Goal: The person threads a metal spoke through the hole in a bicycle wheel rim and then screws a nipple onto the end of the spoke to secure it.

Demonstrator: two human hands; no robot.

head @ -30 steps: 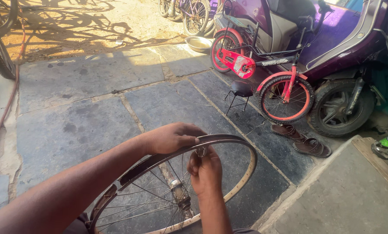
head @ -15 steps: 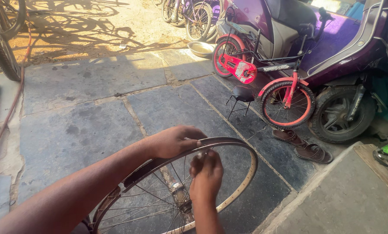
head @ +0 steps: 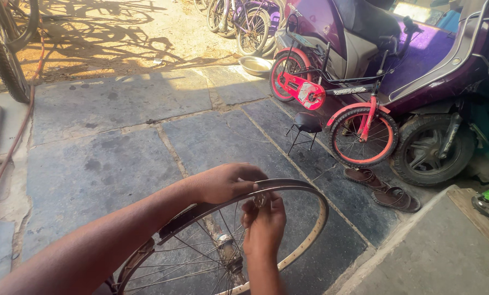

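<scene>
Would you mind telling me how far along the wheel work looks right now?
Done: the bare wheel rim has no tyre and its spokes are fitted. In hand: the left hand steadies the rim while the right hand works a small tool at it. How many spokes remain cannot be told.

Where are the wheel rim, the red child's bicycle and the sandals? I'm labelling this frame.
wheel rim (head: 310, 198): head view, bare right arc.
red child's bicycle (head: 305, 92): head view, chain guard.
sandals (head: 395, 198): head view, nearer sandal's strap.
</scene>
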